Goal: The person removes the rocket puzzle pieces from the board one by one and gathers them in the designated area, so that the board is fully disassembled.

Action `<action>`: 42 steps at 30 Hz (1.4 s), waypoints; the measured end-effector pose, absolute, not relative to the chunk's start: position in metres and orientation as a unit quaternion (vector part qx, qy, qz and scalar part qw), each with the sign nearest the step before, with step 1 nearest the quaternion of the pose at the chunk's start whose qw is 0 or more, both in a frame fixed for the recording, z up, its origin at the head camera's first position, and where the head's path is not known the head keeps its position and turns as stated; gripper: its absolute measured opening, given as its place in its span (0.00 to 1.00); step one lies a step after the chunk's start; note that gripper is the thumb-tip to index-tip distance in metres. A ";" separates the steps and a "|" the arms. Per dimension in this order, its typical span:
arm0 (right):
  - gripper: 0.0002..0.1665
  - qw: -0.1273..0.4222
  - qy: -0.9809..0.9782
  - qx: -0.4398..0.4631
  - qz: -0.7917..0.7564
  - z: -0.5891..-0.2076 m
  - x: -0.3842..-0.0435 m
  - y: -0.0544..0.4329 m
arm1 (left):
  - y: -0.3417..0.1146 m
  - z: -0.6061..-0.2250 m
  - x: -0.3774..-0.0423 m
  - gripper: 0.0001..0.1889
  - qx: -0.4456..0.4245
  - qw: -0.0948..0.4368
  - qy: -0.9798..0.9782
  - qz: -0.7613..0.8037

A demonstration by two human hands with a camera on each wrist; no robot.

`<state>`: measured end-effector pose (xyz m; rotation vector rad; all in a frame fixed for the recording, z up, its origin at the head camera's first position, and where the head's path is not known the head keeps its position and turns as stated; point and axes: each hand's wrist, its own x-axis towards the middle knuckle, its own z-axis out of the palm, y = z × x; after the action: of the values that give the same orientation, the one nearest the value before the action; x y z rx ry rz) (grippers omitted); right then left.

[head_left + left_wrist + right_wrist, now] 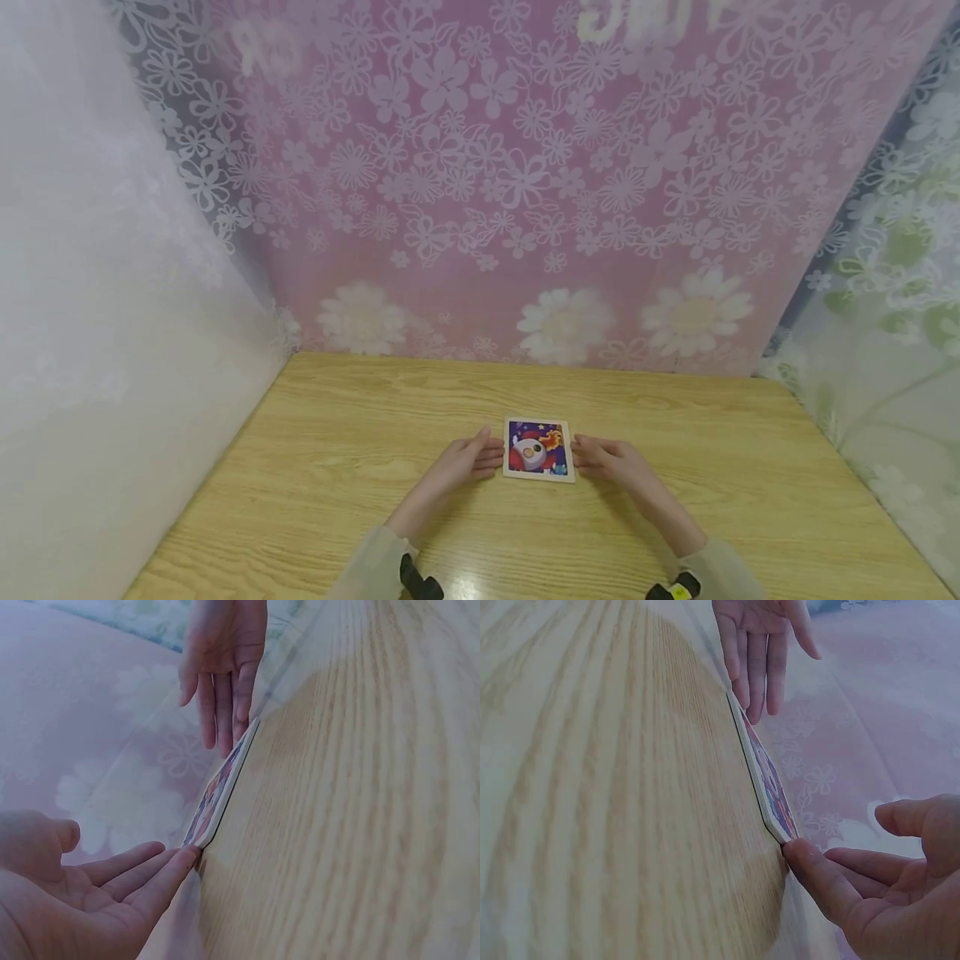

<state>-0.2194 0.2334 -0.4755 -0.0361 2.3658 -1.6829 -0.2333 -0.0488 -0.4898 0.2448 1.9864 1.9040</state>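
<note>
- A picture tile lies flat on the wood-grain worktop, its pale border framing a red and white cartoon figure with an orange flame on dark purple.
- At the tile's left edge, a person's left hand touches the side with straight fingertips, its grip loose and clasping nothing.
- At the tile's right edge, the right hand mirrors it, fingers extended to the side, its grip likewise uncurled.
- Nearer the wearer than the tile, pale sleeves and black wrist straps edge into view.
- Beyond the tile, a pink cloth printed with white flowers hangs behind the worktop.
</note>
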 end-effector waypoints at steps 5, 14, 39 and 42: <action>0.37 0.117 0.812 -0.017 -0.572 -0.477 -0.218 0.234 | -0.050 -0.490 -0.231 0.35 0.087 0.193 0.703 0.679; 0.37 0.130 0.798 -0.022 -0.588 -0.476 -0.214 0.235 | -0.051 -0.492 -0.227 0.35 0.086 0.198 0.698 0.683; 0.38 0.145 0.789 -0.054 -0.594 -0.478 -0.198 0.241 | -0.056 -0.491 -0.206 0.35 0.114 0.204 0.691 0.684; 0.38 0.146 0.789 -0.057 -0.593 -0.477 -0.197 0.242 | -0.056 -0.490 -0.204 0.33 0.115 0.210 0.684 0.688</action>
<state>-0.1968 0.2420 -0.4769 -0.1632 2.2726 -1.7084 -0.2044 -0.0564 -0.4898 0.3210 1.9027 1.9134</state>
